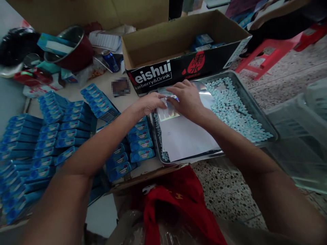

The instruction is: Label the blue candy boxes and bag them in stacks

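My left hand point(150, 103) and my right hand point(187, 98) meet over a metal tray point(265, 124), both pinching a small blue and white packet point(170, 99). Under them lies a shiny foil sheet point(170, 114) on top of white paper sheets point(186, 137). The right half of the tray holds a heap of several small pale-blue tablets point(235, 109). Blue candy boxes point(140, 144) lie in rows just left of the tray.
An open cardboard box point(163, 44) with a few blue packs stands behind the tray. Many more blue boxes point(30, 143) cover the table's left. A red pot point(74, 51), a can and clutter sit at back left. Red cloth point(178, 204) lies below. Red stool point(270, 54) at right.
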Available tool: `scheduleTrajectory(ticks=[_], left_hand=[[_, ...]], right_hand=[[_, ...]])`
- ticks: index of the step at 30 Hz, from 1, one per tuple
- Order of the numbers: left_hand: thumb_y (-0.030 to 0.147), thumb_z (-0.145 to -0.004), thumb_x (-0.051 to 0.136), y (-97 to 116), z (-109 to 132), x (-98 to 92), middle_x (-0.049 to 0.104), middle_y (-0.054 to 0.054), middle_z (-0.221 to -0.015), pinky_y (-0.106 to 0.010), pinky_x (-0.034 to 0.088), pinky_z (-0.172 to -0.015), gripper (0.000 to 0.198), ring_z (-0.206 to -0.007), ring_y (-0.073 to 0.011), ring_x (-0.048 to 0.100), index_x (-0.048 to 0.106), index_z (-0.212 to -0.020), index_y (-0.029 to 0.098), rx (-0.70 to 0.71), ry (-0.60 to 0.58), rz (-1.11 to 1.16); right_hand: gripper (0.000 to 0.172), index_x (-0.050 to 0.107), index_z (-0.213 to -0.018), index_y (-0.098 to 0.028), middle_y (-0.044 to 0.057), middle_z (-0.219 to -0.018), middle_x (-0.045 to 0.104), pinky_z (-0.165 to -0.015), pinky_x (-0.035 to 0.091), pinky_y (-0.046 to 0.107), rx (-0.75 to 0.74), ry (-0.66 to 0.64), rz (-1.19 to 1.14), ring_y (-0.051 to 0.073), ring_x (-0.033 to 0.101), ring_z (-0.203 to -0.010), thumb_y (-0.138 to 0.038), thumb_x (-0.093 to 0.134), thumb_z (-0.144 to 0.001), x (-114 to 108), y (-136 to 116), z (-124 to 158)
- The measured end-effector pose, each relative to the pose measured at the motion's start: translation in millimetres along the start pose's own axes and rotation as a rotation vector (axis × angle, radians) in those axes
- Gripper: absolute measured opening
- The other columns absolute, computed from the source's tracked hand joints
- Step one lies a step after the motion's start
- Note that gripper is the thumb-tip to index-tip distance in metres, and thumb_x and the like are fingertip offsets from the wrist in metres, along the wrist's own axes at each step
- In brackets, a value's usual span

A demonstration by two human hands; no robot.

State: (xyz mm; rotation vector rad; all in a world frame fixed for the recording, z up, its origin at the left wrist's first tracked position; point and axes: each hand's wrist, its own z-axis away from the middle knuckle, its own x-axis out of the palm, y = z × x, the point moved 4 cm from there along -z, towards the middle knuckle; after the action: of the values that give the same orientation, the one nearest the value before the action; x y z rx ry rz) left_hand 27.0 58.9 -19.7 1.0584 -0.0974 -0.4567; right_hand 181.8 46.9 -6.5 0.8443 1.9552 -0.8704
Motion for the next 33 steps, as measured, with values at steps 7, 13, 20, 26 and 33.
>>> scheduleTrajectory(ticks=[7, 13, 20, 26, 33], left_hand=[[-0.006, -0.071, 0.067, -4, -3, -3.3, 0.066, 0.000, -0.070, -0.031, 0.053, -0.080, 0.019, -0.069, -0.0133, 0.065, 0.070, -0.076, 0.012, -0.015, -0.062, 0.180], [-0.008, -0.064, 0.053, -4, 1, -8.2, 0.067, -0.003, -0.072, -0.033, 0.055, -0.078, 0.038, -0.068, -0.0164, 0.067, 0.076, -0.088, 0.011, -0.020, -0.064, 0.149], [-0.005, -0.056, 0.049, -3, 3, 0.2, 0.064, 0.000, -0.068, -0.030, 0.055, -0.077, 0.056, -0.064, -0.0140, 0.062, 0.076, -0.102, 0.011, 0.011, -0.082, 0.113], [-0.007, -0.059, 0.050, 6, 18, 9.7, 0.068, -0.003, -0.074, -0.032, 0.055, -0.082, 0.039, -0.072, -0.0149, 0.066, 0.071, -0.085, 0.013, 0.104, -0.075, 0.166], [-0.006, -0.060, 0.054, 6, 16, 5.9, 0.065, -0.003, -0.071, -0.039, 0.057, -0.087, 0.035, -0.069, -0.0158, 0.066, 0.073, -0.083, 0.012, 0.101, -0.064, 0.212]], right_hand=[[0.046, 0.064, -0.144, -0.020, 0.013, -0.140, 0.070, -0.108, 0.040, 0.050, -0.060, 0.013, 0.143, 0.031, 0.057, -0.124, -0.015, 0.041, -0.104, 31, -23, 34], [0.029, 0.077, -0.106, -0.028, 0.006, -0.108, 0.078, -0.102, 0.040, 0.047, -0.027, -0.007, 0.134, 0.028, 0.061, -0.110, -0.025, 0.048, -0.105, 9, -29, 63], [0.028, 0.073, -0.119, -0.024, 0.008, -0.089, 0.074, -0.089, 0.037, 0.044, 0.092, 0.034, 0.144, 0.030, 0.061, -0.096, -0.035, 0.055, -0.101, -31, -28, 61], [0.033, 0.072, -0.130, -0.028, 0.007, -0.099, 0.077, -0.092, 0.038, 0.045, -0.010, -0.016, 0.133, 0.029, 0.063, -0.099, -0.033, 0.056, -0.102, -22, -21, 27], [0.030, 0.079, -0.110, -0.026, 0.007, -0.088, 0.076, -0.089, 0.038, 0.045, 0.002, -0.018, 0.179, 0.027, 0.062, -0.092, -0.033, 0.050, -0.106, -11, -26, 36]])
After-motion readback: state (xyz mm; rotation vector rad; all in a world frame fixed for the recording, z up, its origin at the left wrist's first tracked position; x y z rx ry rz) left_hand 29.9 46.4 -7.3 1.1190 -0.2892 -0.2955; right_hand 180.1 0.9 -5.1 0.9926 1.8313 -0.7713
